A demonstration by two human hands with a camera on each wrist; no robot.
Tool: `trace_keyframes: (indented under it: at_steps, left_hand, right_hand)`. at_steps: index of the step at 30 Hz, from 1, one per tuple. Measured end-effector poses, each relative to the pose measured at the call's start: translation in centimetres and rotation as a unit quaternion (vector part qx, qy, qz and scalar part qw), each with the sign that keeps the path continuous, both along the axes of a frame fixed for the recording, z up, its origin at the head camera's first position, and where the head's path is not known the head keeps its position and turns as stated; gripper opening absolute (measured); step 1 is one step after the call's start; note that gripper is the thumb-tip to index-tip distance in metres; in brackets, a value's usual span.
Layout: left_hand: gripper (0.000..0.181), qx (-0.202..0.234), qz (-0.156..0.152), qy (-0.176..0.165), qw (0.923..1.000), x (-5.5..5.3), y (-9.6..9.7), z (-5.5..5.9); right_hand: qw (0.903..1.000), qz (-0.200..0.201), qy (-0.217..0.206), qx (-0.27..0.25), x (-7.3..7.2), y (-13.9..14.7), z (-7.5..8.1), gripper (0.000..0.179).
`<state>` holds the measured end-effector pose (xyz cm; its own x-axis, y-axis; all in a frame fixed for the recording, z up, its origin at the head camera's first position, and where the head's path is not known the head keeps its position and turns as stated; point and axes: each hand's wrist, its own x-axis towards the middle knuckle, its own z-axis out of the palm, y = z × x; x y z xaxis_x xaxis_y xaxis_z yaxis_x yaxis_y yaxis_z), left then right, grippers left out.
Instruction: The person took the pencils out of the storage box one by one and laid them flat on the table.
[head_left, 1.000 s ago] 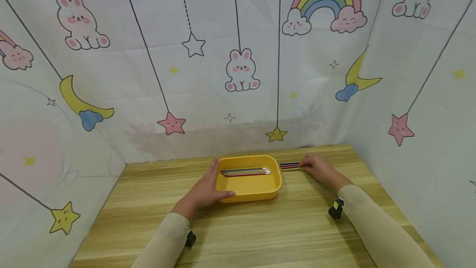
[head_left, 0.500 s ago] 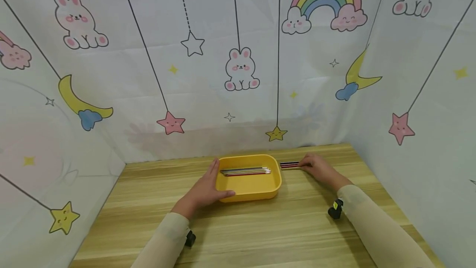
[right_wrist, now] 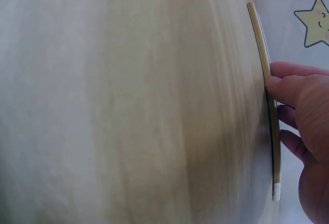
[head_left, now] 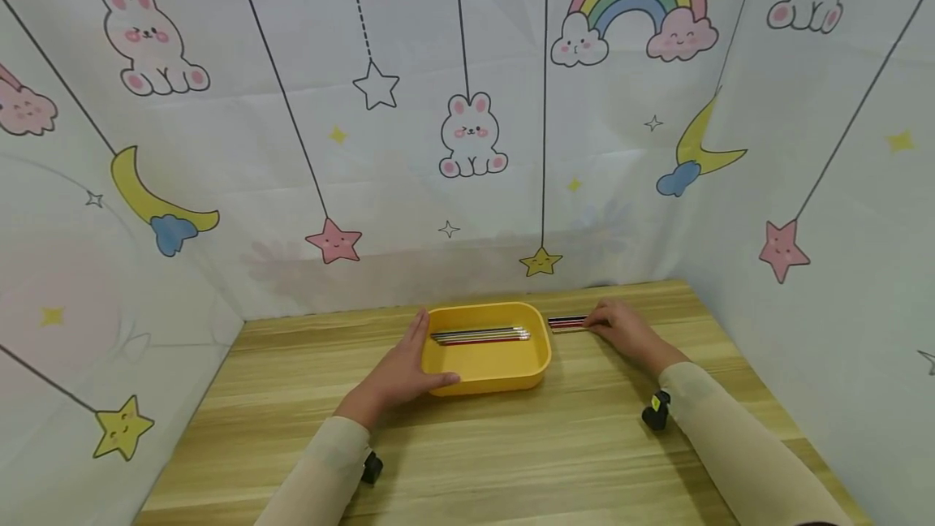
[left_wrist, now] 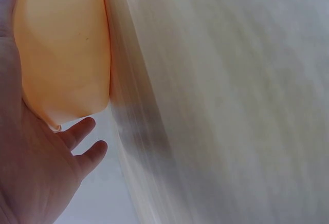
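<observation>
A yellow plastic box (head_left: 485, 385) stands at the back of the table with several pencils (head_left: 482, 336) lying side by side along its far part. My left hand (head_left: 398, 372) rests against its left end, with the thumb over the front rim and the fingers along the side. To the right of the box, more pencils (head_left: 564, 321) lie in a row on the table. The thumb and forefinger of my right hand (head_left: 621, 329) pinch at this row. In the right wrist view they hold a yellow pencil (right_wrist: 263, 49) with a white end; the hand covers part of it.
The wood-grain table (head_left: 467, 453) stretches toward me in front of the box. White cloth (head_left: 394, 185) printed with rabbits, stars and moons hangs along the back and both sides, close behind the box and pencils.
</observation>
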<state>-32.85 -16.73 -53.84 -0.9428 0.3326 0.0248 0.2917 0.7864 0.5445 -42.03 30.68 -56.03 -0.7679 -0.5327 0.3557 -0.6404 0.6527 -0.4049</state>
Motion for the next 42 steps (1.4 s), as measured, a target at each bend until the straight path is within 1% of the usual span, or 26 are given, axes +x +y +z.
trace_keyframes:
  at_steps: [10,23,29,35,38,42]
  left_hand:
    - [0.139,-0.002,0.002,0.0,1.0,-0.1,0.0,0.0]
    - [0.139,0.0,-0.002,-0.001,1.0,0.0,0.0,0.2]
    - [0.139,0.003,-0.002,-0.002,1.0,0.1,0.0,0.3]
    - [0.139,0.005,-0.003,-0.003,1.0,0.2,0.0,0.3]
    - [0.139,0.005,-0.004,-0.005,1.0,0.2,0.0,0.2]
    - [0.138,0.004,0.0,-0.007,1.0,0.2,0.1,0.3]
  right_hand:
    - [0.9998,-0.02,-0.007,-0.003,0.1,0.0,-0.4,0.015]
    - [0.9993,-0.035,-0.014,-0.003,0.1,-0.2,-0.3,0.014]
    - [0.9983,-0.045,-0.033,-0.015,0.0,-0.2,-0.4,0.012]
    - [0.9969,-0.049,-0.056,-0.024,0.4,-0.2,0.1,0.009]
    - [0.9974,-0.044,-0.053,-0.023,0.6,-0.4,0.5,0.007]
    - [0.9983,-0.038,-0.037,-0.024,0.9,-1.0,1.5,0.006]
